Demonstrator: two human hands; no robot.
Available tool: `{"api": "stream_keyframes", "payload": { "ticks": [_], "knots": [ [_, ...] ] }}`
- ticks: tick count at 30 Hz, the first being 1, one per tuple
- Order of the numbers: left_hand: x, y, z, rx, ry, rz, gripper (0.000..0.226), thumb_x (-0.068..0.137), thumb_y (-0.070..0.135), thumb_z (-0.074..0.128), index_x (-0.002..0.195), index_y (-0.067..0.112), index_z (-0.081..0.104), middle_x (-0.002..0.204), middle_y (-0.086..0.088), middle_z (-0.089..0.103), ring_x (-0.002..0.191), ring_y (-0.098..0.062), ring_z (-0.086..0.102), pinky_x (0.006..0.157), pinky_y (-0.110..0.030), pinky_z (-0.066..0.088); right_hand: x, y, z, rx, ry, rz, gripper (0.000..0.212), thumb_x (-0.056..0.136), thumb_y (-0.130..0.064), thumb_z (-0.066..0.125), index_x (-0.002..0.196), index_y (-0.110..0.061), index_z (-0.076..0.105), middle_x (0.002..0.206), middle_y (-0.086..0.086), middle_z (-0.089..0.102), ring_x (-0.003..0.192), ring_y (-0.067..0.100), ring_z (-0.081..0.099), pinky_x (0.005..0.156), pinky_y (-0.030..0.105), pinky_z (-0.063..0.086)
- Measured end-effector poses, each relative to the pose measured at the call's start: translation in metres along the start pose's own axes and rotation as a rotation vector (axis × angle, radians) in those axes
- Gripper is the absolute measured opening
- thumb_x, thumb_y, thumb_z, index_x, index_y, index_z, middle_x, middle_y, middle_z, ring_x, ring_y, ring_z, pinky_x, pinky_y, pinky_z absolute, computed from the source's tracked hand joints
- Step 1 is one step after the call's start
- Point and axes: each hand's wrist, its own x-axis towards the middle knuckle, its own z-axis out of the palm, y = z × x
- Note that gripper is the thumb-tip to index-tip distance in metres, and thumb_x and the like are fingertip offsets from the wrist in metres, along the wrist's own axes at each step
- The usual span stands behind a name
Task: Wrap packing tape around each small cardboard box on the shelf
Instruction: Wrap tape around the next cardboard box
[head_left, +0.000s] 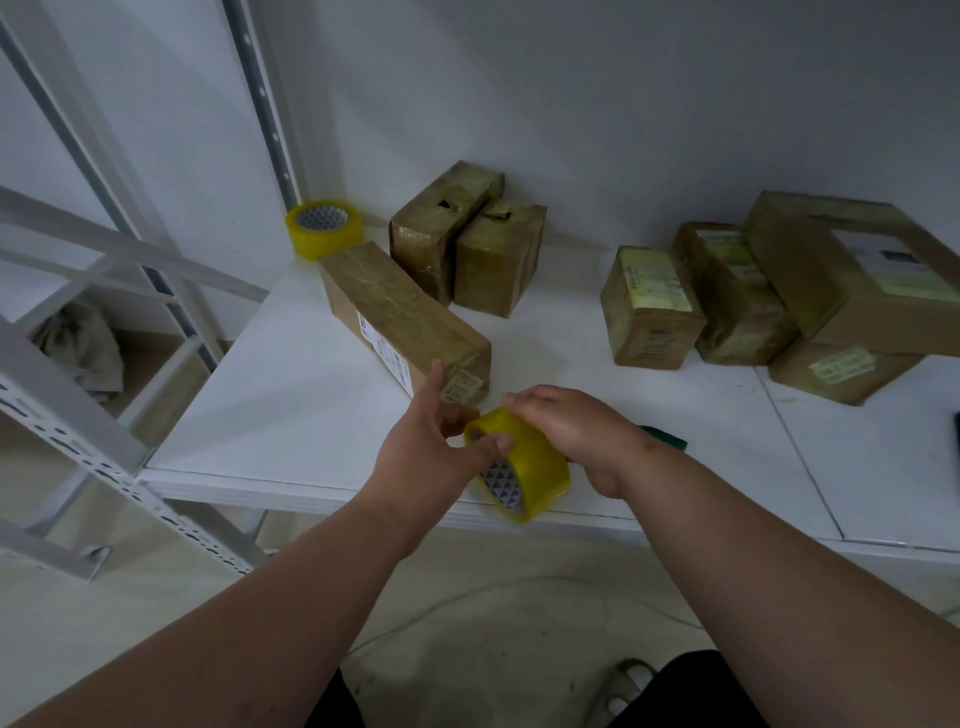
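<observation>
**Both hands on a tape roll at the shelf's front edge**

A yellow tape roll (519, 462) is held over the front edge of the white shelf (291, 395). The right hand (576, 431) lies over the top of the roll, fingers curled down around its outer band. The left hand (431, 441) comes in from the left: its thumb presses against the roll's near rim, while its fingers stretch forward, relaxed, toward the end of the long box (400, 317). Whether those fingers touch the box cannot be told. A patterned core shows inside the roll.

The long box lies on its side, running from the back left toward the hands, a white label along its near face. Its surface looks glossy with tape. Behind it, against the wall, stand two boxes (467, 239) touching each other, both taped and each with a torn spot on top. A second roll (324, 226) of yellow tape sits at the back left corner, just beside the far end of the long box.

Well apart to the right, a group of boxes (727, 296) stands close together; the largest one rests tilted on top of another. A green object (665, 436) shows on the shelf just behind the right wrist; what it is cannot be told. A metal rack (78, 415) stands to the left.
</observation>
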Motion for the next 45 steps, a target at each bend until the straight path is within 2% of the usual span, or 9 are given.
{"api": "stream_keyframes", "payload": {
  "ticks": [9, 17, 21, 28, 32, 35, 37, 40, 45],
  "knots": [
    [-0.003, 0.001, 0.003, 0.086, -0.007, 0.045, 0.103, 0.074, 0.039, 0.081, 0.152, 0.036, 0.014, 0.122, 0.013, 0.062, 0.119, -0.006, 0.054, 0.101, -0.033, 0.045, 0.004, -0.021, 0.010, 0.047, 0.105, 0.097, 0.011, 0.088, -0.024, 0.063, 0.095, -0.016, 0.066, 0.094, 0.012, 0.067, 0.088, 0.029, 0.065, 0.085, 0.046, 0.056],
    [-0.001, -0.002, -0.002, 0.226, -0.010, 0.102, 0.100, 0.074, 0.049, 0.078, 0.151, 0.037, 0.015, 0.126, 0.013, 0.061, 0.116, -0.001, 0.051, 0.092, -0.024, 0.039, 0.011, -0.023, 0.017, -0.060, 0.170, 0.063, 0.013, 0.090, -0.020, 0.056, 0.098, -0.014, 0.063, 0.085, 0.005, 0.058, 0.075, 0.019, 0.054, 0.060, 0.026, 0.043],
    [0.004, 0.000, -0.012, 0.391, -0.031, 0.114, 0.106, 0.066, 0.065, 0.074, 0.150, 0.040, 0.014, 0.123, 0.018, 0.057, 0.112, 0.000, 0.053, 0.085, -0.019, 0.037, 0.013, -0.018, 0.019, -0.040, 0.190, 0.039, 0.007, 0.090, -0.019, 0.054, 0.091, -0.018, 0.060, 0.086, 0.003, 0.057, 0.077, 0.018, 0.054, 0.064, 0.027, 0.043],
    [0.010, 0.000, -0.013, 0.261, -0.086, 0.047, 0.095, 0.065, 0.057, 0.081, 0.144, 0.043, 0.030, 0.106, 0.019, 0.061, 0.099, 0.000, 0.059, 0.076, -0.019, 0.045, 0.010, -0.014, 0.017, 0.048, 0.187, 0.056, 0.006, 0.089, -0.017, 0.057, 0.094, -0.015, 0.060, 0.087, 0.007, 0.059, 0.077, 0.022, 0.057, 0.063, 0.029, 0.046],
    [0.008, 0.001, -0.009, 0.339, -0.082, 0.047, 0.098, 0.064, 0.062, 0.078, 0.147, 0.040, 0.029, 0.104, 0.020, 0.059, 0.094, 0.000, 0.060, 0.073, -0.020, 0.046, 0.007, -0.011, 0.012, 0.126, 0.154, 0.065, 0.006, 0.087, -0.015, 0.061, 0.093, -0.015, 0.060, 0.094, 0.013, 0.062, 0.089, 0.031, 0.062, 0.075, 0.041, 0.054],
    [0.004, 0.007, -0.011, 0.529, -0.040, 0.100, 0.100, 0.059, 0.078, 0.068, 0.144, 0.040, 0.032, 0.108, 0.013, 0.056, 0.095, -0.003, 0.056, 0.074, -0.022, 0.045, 0.006, -0.009, 0.011, 0.136, 0.147, 0.057, 0.005, 0.086, -0.015, 0.063, 0.090, -0.017, 0.060, 0.103, 0.015, 0.063, 0.099, 0.036, 0.062, 0.087, 0.052, 0.054],
    [0.003, 0.010, -0.015, 0.779, 0.123, 0.292, 0.098, 0.060, 0.088, 0.050, 0.142, 0.035, 0.039, 0.116, 0.003, 0.052, 0.106, -0.016, 0.050, 0.086, -0.031, 0.044, 0.005, -0.008, 0.011, 0.145, 0.151, 0.047, 0.004, 0.086, -0.015, 0.063, 0.088, -0.018, 0.061, 0.104, 0.016, 0.064, 0.100, 0.036, 0.062, 0.088, 0.055, 0.053],
    [0.016, 0.019, -0.023, 0.860, 0.220, 0.466, 0.073, 0.082, 0.075, 0.034, 0.138, 0.030, 0.050, 0.128, -0.006, 0.051, 0.120, -0.030, 0.044, 0.098, -0.046, 0.037, 0.005, -0.006, 0.011, 0.174, 0.144, 0.042, 0.003, 0.087, -0.016, 0.062, 0.086, -0.019, 0.061, 0.105, 0.016, 0.064, 0.102, 0.035, 0.061, 0.091, 0.054, 0.052],
    [0.060, 0.022, -0.025, 0.791, 0.090, 0.272, 0.049, 0.100, 0.039, 0.040, 0.147, 0.025, 0.038, 0.146, -0.006, 0.043, 0.133, -0.031, 0.036, 0.108, -0.048, 0.034, 0.007, -0.005, 0.011, 0.195, 0.133, 0.041, 0.006, 0.086, -0.015, 0.063, 0.084, -0.020, 0.061, 0.099, 0.012, 0.063, 0.095, 0.032, 0.061, 0.082, 0.044, 0.052]
  ]
}}
